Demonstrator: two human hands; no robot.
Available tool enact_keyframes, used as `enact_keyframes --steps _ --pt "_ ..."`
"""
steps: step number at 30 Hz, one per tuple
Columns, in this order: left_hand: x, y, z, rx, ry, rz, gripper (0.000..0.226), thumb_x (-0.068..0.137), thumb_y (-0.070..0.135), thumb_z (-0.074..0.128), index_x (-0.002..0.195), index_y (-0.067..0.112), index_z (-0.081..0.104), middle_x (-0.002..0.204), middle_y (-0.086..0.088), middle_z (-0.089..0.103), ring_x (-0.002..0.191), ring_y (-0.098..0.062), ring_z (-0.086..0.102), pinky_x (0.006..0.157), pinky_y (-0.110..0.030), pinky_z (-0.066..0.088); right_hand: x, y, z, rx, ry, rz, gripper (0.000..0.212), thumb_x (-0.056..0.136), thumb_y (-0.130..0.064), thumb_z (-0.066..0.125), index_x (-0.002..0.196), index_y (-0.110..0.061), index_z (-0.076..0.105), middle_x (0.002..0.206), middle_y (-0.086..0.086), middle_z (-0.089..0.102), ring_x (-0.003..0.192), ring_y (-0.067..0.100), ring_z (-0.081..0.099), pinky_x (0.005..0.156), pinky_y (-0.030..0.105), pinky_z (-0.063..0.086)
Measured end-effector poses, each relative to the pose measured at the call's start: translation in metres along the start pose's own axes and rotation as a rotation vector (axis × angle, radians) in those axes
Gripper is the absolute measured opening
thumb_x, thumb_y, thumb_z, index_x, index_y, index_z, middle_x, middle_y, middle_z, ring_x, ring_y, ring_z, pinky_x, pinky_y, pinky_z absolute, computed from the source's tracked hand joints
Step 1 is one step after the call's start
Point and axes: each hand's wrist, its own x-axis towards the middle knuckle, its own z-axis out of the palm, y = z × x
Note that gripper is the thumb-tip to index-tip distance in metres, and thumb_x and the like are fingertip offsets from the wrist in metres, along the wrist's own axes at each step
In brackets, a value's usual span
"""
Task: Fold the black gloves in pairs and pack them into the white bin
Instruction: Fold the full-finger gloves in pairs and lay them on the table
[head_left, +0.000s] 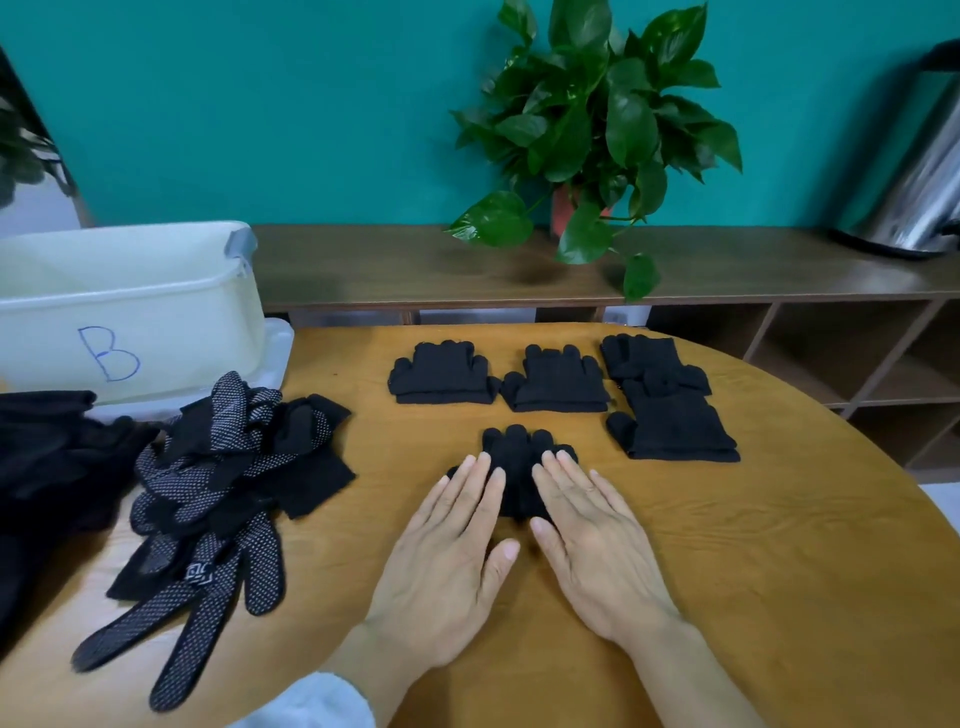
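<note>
A folded pair of plain black knitted gloves (517, 470) lies near the middle of the round wooden table (727, 571), its fingertips pointing toward 12 o'clock. Both hands press flat on it with straight fingers, grasping nothing: the left hand (452, 561) covers its 9 o'clock side, the right hand (587, 540) its 3 o'clock side, and only the middle strip and fingertips of the pair show between them.

At 12 o'clock from this pair, a row of finished folded pairs lies on the table: a first folded black pair (441, 374) at about 11 o'clock, a second folded black pair (558, 379) just beside it at 12 o'clock, and a third folded black pair (649, 361) at 1 o'clock. A fourth folded black pair (672, 426) lies at 2 o'clock, its fingertips overlapping the near edge of the third.

At 9 o'clock a loose heap of black gloves with white grip dots (218, 493) sprawls over the table, with more dark fabric (47, 457) beyond it at the picture's edge. At 10 o'clock stands the white plastic bin marked with a blue letter B (130, 322), touching the heap's far side.

Behind the table, a low brown shelf (389, 270) carries a leafy green potted plant (597, 119) at 12 o'clock and a shiny metal container (914, 197) at 2 o'clock, against a teal wall (260, 104).
</note>
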Motion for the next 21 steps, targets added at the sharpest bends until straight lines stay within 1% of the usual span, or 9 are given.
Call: enact_keyframes --steps 1,3,5,9,14,18,21 --pt "-0.002 0.000 0.001 0.006 0.039 0.001 0.062 0.106 0.051 0.015 0.156 0.014 0.009 0.164 0.000 0.002 0.150 -0.008 -0.008 0.120 -0.029 0.001 0.000 -0.001 -0.002 -0.013 0.014 0.007 0.052 0.104 -0.041 0.029 0.147 -0.013 0.040 0.152 0.002 0.038 0.144 0.011 0.027 0.116 0.030 0.015" --pt "-0.006 0.001 0.000 0.011 0.102 0.007 0.060 0.107 0.047 0.021 0.155 0.012 0.019 0.163 -0.003 0.014 0.151 -0.011 0.002 0.119 -0.032 0.009 -0.002 -0.003 -0.007 -0.045 0.018 0.027 0.054 0.103 -0.040 0.028 0.144 -0.009 0.044 0.148 0.006 0.044 0.141 0.015 0.035 0.116 0.028 0.015" --pt "-0.014 0.001 -0.003 0.020 0.137 0.010 0.058 0.107 0.045 0.023 0.154 0.012 0.022 0.161 -0.003 0.022 0.150 -0.012 0.009 0.117 -0.032 0.014 -0.006 -0.009 -0.011 -0.078 -0.003 0.056 0.056 0.102 -0.040 0.025 0.140 -0.006 0.049 0.142 0.009 0.051 0.136 0.019 0.043 0.116 0.026 0.013" --pt "-0.044 -0.006 -0.015 0.043 0.172 0.019 0.055 0.107 0.042 0.026 0.154 0.012 0.023 0.159 -0.003 0.029 0.149 -0.013 0.015 0.117 -0.033 0.017 -0.015 -0.024 -0.019 -0.121 -0.046 0.064 0.067 0.104 -0.043 0.012 0.135 -0.002 0.055 0.136 0.012 0.057 0.131 0.020 0.049 0.116 0.025 0.010" --pt "-0.094 -0.030 -0.036 0.056 0.239 0.012 0.050 0.106 0.038 0.031 0.148 0.012 0.037 0.152 -0.001 0.042 0.145 -0.014 0.029 0.117 -0.033 0.022 -0.029 -0.054 -0.025 -0.104 -0.043 0.004 0.072 0.104 -0.045 0.008 0.130 -0.002 0.059 0.133 0.011 0.060 0.127 0.018 0.052 0.116 0.022 0.008" --pt "-0.121 -0.067 -0.062 0.076 0.318 -0.050 0.049 0.106 0.037 0.032 0.144 0.009 0.045 0.148 0.000 0.047 0.141 -0.013 0.036 0.115 -0.034 0.026 -0.025 -0.086 -0.023 -0.095 0.026 -0.092 0.074 0.105 -0.043 0.006 0.126 -0.001 0.063 0.129 0.012 0.062 0.124 0.020 0.056 0.116 0.024 0.012" --pt "-0.133 -0.102 -0.082 0.105 0.378 -0.122 0.052 0.105 0.038 0.030 0.139 0.006 0.052 0.142 -0.003 0.054 0.135 -0.017 0.046 0.112 -0.035 0.030 -0.005 -0.117 -0.022 -0.074 0.096 -0.172 0.073 0.105 -0.042 0.006 0.125 -0.002 0.064 0.127 0.011 0.064 0.122 0.020 0.058 0.115 0.028 0.023"
